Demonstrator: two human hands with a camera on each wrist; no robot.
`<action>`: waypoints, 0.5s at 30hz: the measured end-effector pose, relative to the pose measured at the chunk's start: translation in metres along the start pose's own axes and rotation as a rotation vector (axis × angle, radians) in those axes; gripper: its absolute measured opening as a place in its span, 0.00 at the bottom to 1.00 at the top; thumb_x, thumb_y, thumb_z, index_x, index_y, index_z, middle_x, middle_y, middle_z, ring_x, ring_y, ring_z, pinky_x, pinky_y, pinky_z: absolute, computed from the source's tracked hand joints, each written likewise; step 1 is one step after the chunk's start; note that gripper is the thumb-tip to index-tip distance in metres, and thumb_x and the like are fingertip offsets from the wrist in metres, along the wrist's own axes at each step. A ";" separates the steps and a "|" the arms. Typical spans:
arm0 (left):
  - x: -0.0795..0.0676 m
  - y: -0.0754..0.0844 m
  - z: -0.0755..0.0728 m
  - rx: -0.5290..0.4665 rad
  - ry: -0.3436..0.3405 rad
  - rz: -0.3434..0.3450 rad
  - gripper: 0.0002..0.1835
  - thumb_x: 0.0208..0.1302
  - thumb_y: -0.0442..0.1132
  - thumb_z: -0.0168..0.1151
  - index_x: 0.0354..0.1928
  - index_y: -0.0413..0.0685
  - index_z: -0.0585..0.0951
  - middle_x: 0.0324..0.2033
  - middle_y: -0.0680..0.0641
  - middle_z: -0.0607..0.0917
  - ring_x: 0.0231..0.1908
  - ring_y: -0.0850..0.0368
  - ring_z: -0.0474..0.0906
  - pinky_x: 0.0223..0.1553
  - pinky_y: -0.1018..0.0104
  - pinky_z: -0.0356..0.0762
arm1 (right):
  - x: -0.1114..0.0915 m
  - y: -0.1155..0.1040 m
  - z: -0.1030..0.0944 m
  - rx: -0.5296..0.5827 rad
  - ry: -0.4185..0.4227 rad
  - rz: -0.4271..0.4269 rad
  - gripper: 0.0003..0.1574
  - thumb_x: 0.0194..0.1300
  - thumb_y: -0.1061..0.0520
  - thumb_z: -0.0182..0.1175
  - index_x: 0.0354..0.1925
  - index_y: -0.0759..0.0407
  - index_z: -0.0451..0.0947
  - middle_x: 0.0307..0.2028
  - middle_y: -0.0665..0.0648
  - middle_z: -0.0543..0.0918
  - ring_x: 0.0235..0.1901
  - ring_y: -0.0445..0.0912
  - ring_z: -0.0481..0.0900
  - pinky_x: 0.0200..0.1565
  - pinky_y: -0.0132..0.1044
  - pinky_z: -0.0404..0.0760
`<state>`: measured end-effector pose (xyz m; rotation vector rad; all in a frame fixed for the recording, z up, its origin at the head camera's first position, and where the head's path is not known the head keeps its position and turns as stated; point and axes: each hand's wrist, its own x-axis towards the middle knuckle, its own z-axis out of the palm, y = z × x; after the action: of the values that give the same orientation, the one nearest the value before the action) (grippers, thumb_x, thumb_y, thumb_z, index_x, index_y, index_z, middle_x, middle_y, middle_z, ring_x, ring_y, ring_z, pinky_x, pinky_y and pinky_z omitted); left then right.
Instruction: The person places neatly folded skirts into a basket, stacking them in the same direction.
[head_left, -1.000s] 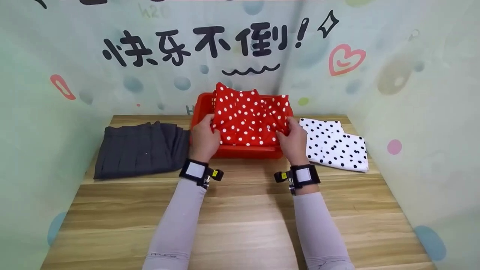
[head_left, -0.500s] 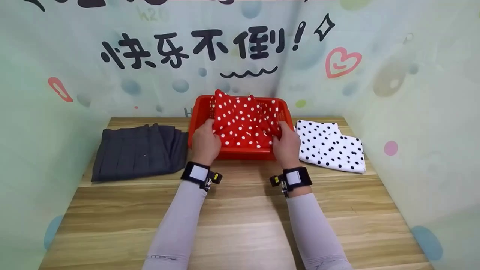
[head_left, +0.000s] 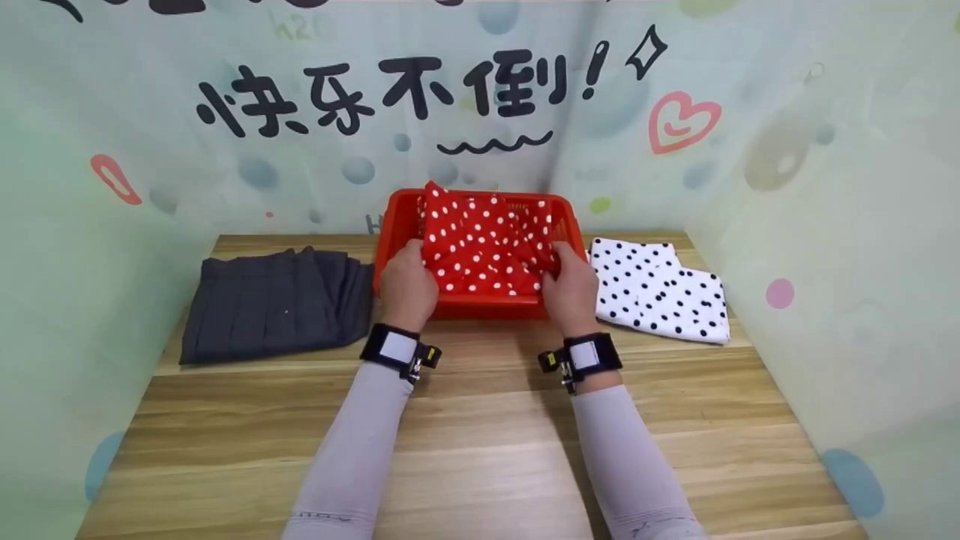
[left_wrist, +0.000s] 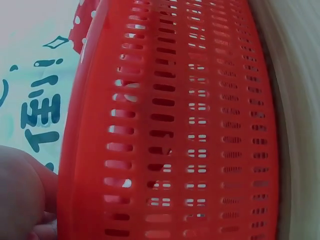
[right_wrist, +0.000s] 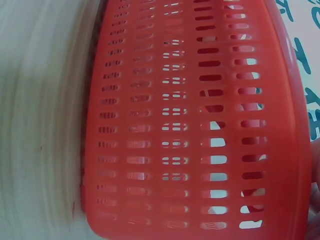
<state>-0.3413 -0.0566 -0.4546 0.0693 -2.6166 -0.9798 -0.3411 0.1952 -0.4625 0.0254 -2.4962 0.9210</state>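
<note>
A folded red garment with white dots is held in the mouth of a red plastic basket, its upper edge standing above the back rim. My left hand grips its left side and my right hand grips its right side, thumbs toward me. The fingertips are hidden behind the cloth. In the left wrist view the slotted basket wall fills most of the frame, with part of the left hand above the rim. The right wrist view shows the same slotted wall.
A folded dark grey pleated skirt lies left of the basket on the wooden table. To the right is a folded white garment with black dots. A printed curtain hangs close behind the basket, with more at both sides.
The red dotted garment has come down lower into the basket. My right hand has moved left, drawing the garment narrower; my left hand has sunk slightly with it.
</note>
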 end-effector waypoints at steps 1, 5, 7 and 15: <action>0.000 0.000 -0.001 0.005 -0.001 -0.014 0.17 0.77 0.32 0.56 0.64 0.42 0.78 0.54 0.38 0.89 0.54 0.43 0.86 0.62 0.49 0.83 | 0.000 0.000 0.000 -0.005 0.002 0.004 0.30 0.66 0.69 0.67 0.65 0.56 0.79 0.56 0.63 0.88 0.56 0.58 0.87 0.60 0.51 0.86; 0.001 -0.001 -0.005 -0.036 -0.002 -0.068 0.16 0.78 0.31 0.55 0.63 0.44 0.78 0.53 0.38 0.88 0.51 0.43 0.86 0.59 0.49 0.84 | 0.000 0.002 -0.001 0.000 0.024 0.017 0.29 0.65 0.70 0.67 0.63 0.55 0.80 0.54 0.59 0.89 0.53 0.53 0.87 0.58 0.48 0.85; 0.001 0.000 -0.008 -0.079 -0.005 -0.084 0.16 0.78 0.31 0.54 0.62 0.45 0.79 0.54 0.38 0.88 0.51 0.44 0.85 0.59 0.50 0.84 | 0.000 0.003 -0.004 0.015 0.039 0.018 0.29 0.65 0.71 0.67 0.62 0.55 0.81 0.52 0.59 0.89 0.52 0.52 0.86 0.57 0.47 0.85; -0.001 -0.003 -0.016 -0.119 0.058 0.012 0.15 0.77 0.29 0.54 0.59 0.44 0.82 0.55 0.42 0.90 0.53 0.45 0.86 0.59 0.51 0.84 | 0.004 0.009 -0.011 0.059 0.071 0.024 0.25 0.65 0.70 0.66 0.60 0.58 0.82 0.51 0.60 0.88 0.50 0.53 0.86 0.57 0.47 0.85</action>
<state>-0.3351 -0.0686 -0.4458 0.0517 -2.4979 -1.1105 -0.3413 0.2098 -0.4591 -0.0183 -2.4088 0.9881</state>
